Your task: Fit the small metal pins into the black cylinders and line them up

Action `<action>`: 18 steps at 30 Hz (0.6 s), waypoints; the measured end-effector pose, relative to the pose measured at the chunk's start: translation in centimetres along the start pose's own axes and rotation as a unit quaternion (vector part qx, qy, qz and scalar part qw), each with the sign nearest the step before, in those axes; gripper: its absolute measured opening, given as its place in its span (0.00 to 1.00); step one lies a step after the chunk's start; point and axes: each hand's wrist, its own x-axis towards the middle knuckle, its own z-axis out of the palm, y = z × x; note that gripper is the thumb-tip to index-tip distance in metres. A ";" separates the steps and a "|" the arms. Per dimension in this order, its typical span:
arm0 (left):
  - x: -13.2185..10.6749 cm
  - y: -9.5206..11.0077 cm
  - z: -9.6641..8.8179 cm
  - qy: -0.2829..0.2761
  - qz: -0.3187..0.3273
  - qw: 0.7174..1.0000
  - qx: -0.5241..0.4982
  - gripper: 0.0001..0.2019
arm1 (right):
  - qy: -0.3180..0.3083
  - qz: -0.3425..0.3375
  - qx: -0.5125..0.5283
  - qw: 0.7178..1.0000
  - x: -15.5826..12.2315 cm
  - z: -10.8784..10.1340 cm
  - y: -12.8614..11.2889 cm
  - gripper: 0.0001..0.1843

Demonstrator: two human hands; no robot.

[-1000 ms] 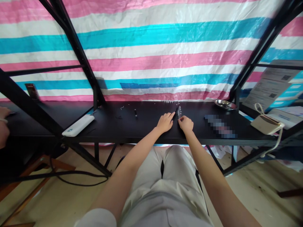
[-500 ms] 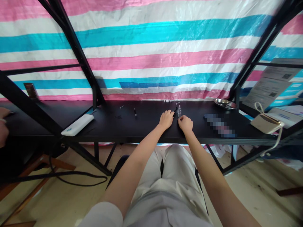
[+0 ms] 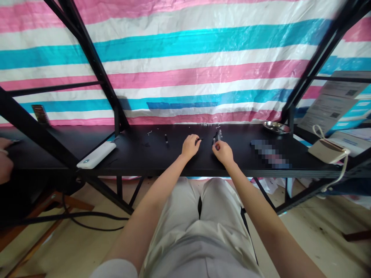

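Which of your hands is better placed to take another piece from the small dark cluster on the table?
Probably the right. The right hand rests just beside the dark cluster, while the left hand sits apart to its left and seems to pinch a thin dark piece.

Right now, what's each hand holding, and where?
Left hand pinches a small dark piece by one end. Right hand at the small parts: grip unclear.
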 end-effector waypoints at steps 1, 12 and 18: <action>-0.2 -0.4 -0.4 0.011 -0.016 1.000 -0.009 0.05 | 0.004 -0.034 0.010 0.999 0.0 -0.1 -0.4 0.08; -0.8 -2.4 -1.1 0.144 -0.179 0.965 -0.129 0.04 | -0.003 -0.032 0.051 0.998 3.4 2.4 -3.5 0.07; -0.8 -2.6 -0.7 0.157 -0.147 0.960 -0.177 0.04 | -0.029 -0.084 -0.024 0.996 2.9 3.5 -3.0 0.05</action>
